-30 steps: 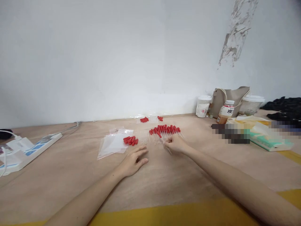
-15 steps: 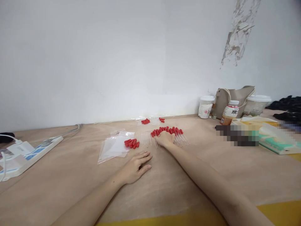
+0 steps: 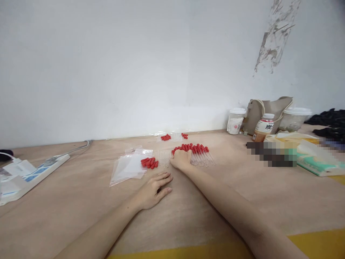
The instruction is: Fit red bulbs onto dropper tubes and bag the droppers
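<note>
While resting, right hand (image 3: 181, 159) covers slim red-bulbed glass droppers (image 3: 199, 154).

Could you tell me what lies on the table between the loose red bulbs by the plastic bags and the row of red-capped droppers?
In the head view, a small bunch of clear tubes without caps lies between the loose red bulbs and the droppers, beside the right hand.

- Red-capped droppers (image 3: 199, 153): clear thin tubes with red rubber bulbs, lying flat in a row on the worktop, bulbs toward the wall, tips toward the person; the right hand (image 3: 182, 159) rests on the row's left end.
- Bare clear tubes (image 3: 164, 158): side by side, just left of that row.
- Loose red bulbs (image 3: 149, 162): a small heap beside the tubes.
</note>
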Available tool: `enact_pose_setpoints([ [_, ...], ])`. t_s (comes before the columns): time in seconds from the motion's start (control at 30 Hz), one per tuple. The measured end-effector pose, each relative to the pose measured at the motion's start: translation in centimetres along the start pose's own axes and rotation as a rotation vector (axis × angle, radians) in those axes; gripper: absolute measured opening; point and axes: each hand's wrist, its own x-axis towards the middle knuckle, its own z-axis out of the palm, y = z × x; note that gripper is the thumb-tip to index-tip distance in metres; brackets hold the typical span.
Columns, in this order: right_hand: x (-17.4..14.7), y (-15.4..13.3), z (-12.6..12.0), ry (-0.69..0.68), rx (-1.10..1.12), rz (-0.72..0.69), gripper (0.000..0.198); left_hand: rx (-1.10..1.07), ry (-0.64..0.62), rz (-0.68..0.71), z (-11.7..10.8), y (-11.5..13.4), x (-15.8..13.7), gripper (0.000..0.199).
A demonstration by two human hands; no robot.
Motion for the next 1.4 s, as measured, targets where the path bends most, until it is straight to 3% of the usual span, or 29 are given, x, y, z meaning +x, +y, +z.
enact_pose_setpoints([
  [0.37,-0.2,-0.9,-1.2,-0.125,0.011,0.071,0.026,-0.014,0.004,0.024,0.4,-0.5,0.0,0.04],
  [0.53,-2.4,1.0,-1.6,-0.091,0.017,0.035,0.027,-0.012,0.02,0.028,0.4,-0.6,0.0,0.041],
  [0.67,-5.1,3.0,-2.6,-0.165,0.028,-0.048,0.015,-0.023,0.027,0.036,0.3,-0.7,0.0,0.04],
  [0.8,-7.4,5.3,-4.2,-0.208,0.092,-0.086,0.017,-0.023,0.021,0.026,0.4,-0.3,0.0,0.039],
  [0.87,-8.0,6.6,-4.8,-0.258,0.121,-0.096,0.017,-0.016,0.069,0.013,0.3,-0.2,0.1,0.035],
  [0.93,-8.2,7.9,-5.1,-0.328,0.177,-0.111,0.017,0.006,0.193,-0.032,-0.4,-0.4,0.3,0.028],
  [1.03,-8.2,9.0,-4.8,-0.315,0.293,-0.139,0.02,0.08,0.401,-0.212,-2.5,-2.3,1.0,0.026],
  [1.07,-8.2,9.1,-4.5,-0.276,0.325,-0.148,0.023,0.112,0.403,-0.298,-3.4,-3.3,1.4,0.026],
  [1.13,-8.2,8.9,-3.8,-0.196,0.356,-0.17,0.028,0.177,0.3,-0.447,-5.1,-5.5,2.4,0.024],
  [1.23,-8.4,8.1,-2.9,-0.152,0.36,-0.189,0.031,0.18,0.213,-0.499,-6.7,-8.6,4.1,0.021],
  [1.4,-8.9,7.5,-2.4,-0.162,0.319,-0.198,0.021,0.134,0.051,-0.552,-6.5,-11.0,6.7,0.019],
])
